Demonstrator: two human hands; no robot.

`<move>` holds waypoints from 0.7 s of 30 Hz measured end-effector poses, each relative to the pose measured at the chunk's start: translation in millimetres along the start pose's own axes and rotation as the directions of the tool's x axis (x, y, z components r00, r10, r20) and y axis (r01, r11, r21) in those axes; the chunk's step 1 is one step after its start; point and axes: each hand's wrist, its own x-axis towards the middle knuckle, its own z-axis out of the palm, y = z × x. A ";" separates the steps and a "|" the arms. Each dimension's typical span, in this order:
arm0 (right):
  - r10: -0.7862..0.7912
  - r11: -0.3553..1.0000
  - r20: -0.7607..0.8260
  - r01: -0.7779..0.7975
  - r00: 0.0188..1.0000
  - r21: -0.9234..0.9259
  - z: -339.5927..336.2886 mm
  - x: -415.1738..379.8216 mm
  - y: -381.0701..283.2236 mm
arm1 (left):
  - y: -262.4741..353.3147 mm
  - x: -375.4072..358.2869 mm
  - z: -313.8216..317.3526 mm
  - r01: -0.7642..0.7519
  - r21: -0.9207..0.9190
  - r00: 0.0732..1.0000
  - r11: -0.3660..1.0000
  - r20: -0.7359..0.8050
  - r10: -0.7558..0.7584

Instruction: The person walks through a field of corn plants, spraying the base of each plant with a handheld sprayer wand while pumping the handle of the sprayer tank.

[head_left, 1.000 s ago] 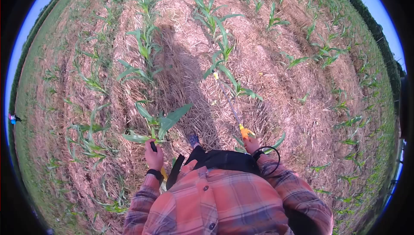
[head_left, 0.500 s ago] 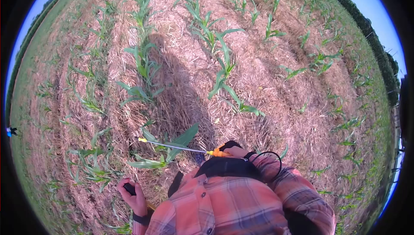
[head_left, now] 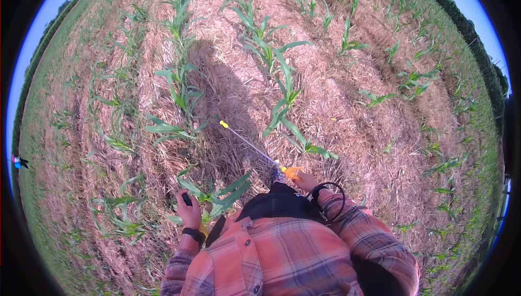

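Note:
My right hand (head_left: 307, 182) is wrapped round the orange grip of a spray wand (head_left: 251, 145). The wand's thin metal tube slants forward and left to a yellow nozzle (head_left: 223, 124), which hangs over the straw between two rows of young corn. A black hose (head_left: 343, 201) loops beside my right wrist. At the lower left, my left hand (head_left: 189, 212) is closed on a black handle (head_left: 187, 199); a bit of yellow shows behind that wrist. The nearest corn plant (head_left: 217, 195) spreads its leaves just right of my left hand.
Corn rows run ahead on both sides, including a plant (head_left: 182, 92) left of my shadow (head_left: 217, 79) and another (head_left: 285, 100) to its right. Dry straw covers the soil. My shoe (head_left: 277, 174) shows below the wand. Another person (head_left: 20, 162) stands far left.
The wand's tip has swung forward and to the right, off the nearest corn plant. My left hand has moved forward and right with the black handle. My right hand has shifted slightly forward.

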 end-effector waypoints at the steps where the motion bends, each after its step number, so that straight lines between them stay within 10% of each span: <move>1: 0.021 1.000 -0.083 -0.019 0.996 0.025 -6.8 6.2 7.0 | 13.8 7.9 5.9 0.002 0.030 1.000 1.000 -0.002 -0.002; 3: 0.022 1.000 -0.147 -0.020 0.989 0.016 -23.4 13.9 20.1 | 33.7 22.6 17.7 -0.007 0.063 1.000 0.998 -0.002 0.007; 5: 0.359 0.906 -0.104 -0.319 0.928 0.279 -40.8 22.2 29.5 | 45.5 35.8 28.4 -0.084 0.073 0.996 0.994 -0.004 0.085; 17: 0.642 0.511 -0.255 -0.155 0.723 0.846 -128.5 61.8 79.8 | 165.5 32.8 -41.9 0.011 -0.317 0.983 0.948 -0.169 -0.068; 21: 0.672 0.504 -0.314 -0.103 0.671 0.857 -142.0 78.0 61.8 | 161.4 63.0 -11.6 -0.114 -0.041 0.980 0.993 -0.171 0.106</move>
